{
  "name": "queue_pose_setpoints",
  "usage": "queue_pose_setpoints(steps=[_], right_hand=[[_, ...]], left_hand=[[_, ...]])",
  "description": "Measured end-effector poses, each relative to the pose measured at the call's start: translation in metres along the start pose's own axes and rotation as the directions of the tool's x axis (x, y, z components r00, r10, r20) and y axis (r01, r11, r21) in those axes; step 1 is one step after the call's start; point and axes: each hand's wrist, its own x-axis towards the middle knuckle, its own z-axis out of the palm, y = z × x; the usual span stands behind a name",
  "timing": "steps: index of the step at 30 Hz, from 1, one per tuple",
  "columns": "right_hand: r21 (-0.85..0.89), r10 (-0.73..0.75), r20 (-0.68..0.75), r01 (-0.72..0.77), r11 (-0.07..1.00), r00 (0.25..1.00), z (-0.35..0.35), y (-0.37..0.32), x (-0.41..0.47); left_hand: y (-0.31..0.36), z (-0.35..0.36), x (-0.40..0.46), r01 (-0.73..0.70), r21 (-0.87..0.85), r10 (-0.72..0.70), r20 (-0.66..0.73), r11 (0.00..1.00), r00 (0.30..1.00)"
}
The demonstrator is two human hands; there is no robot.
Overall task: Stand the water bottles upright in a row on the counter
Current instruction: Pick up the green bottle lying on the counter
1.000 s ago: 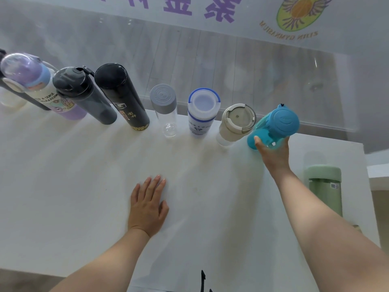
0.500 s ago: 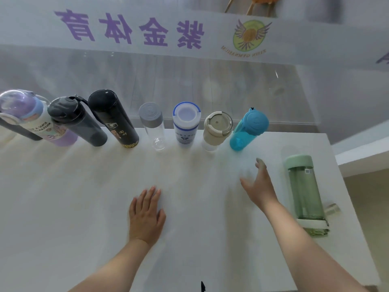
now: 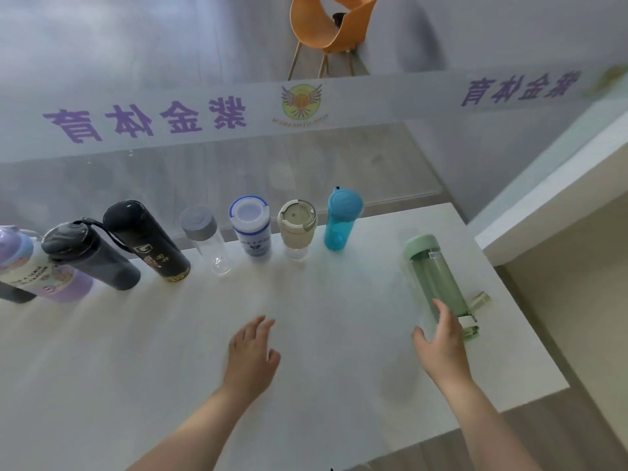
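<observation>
Where the counter (image 3: 339,385) lies bare: left hand (image 3: 251,355) spread flat, right hand (image 3: 441,348) spread beside fallen green bottle (image 3: 435,277).

bare counter (image 3: 142,362) in front, bottle row (image 3: 251,232) lining far edge

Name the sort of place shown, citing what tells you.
Probably a sports centre's front counter: a white counter, a glass screen bearing a logo and purple lettering, and an orange chair beyond.

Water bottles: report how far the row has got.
Done: the bottles from the purple bottle to the blue bottle stand along the counter's back edge. In hand: the right hand reaches the green bottle, lying flat. Left: stand it beside the blue one.
</observation>
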Motion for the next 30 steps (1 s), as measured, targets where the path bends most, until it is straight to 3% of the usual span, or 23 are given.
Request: queue_pose_setpoints(steps=[5,7,10,12,16,21,27,30], right_hand=[[-0.019,0.016,-0.127,-0.019,1.000,0.992,-0.033,0.035,0.008],[0.055,0.124,-0.123,-0.118,0.991,0.985,-0.043,0.052,0.014],[0.247,0.350,0.022,-0.344,0.906,0.936,-0.053,0.074,0.026],[0.324,0.393,0.145,-0.419,0.848,0.908,-0.059,0.082,0.032],[0.357,0.362,0.318,-0.465,0.810,0.876,-0.061,0.093,0.044],[0.380,0.333,0.401,-0.485,0.787,0.854,-0.059,0.109,0.059],[0.338,0.270,0.366,-0.398,0.853,0.891,-0.070,0.117,0.065],[0.346,0.241,0.342,-0.360,0.866,0.908,-0.078,0.120,0.065]], left_hand=[[0.070,0.011,0.018,-0.206,-0.025,0.208,0.104,0.978,0.973],[0.104,0.020,0.023,-0.251,-0.042,0.255,0.142,0.967,0.957],[0.155,0.040,0.033,-0.314,-0.041,0.316,0.180,0.949,0.931],[0.191,0.052,0.042,-0.355,-0.026,0.352,0.210,0.935,0.912],[0.258,0.070,0.064,-0.508,0.086,0.476,0.245,0.857,0.845],[0.306,0.084,0.089,-0.620,0.310,0.530,0.329,0.721,0.781],[0.321,0.105,0.099,-0.678,0.587,0.554,0.417,0.442,0.721],[0.325,0.106,0.102,-0.683,0.620,0.536,0.453,0.386,0.713]])
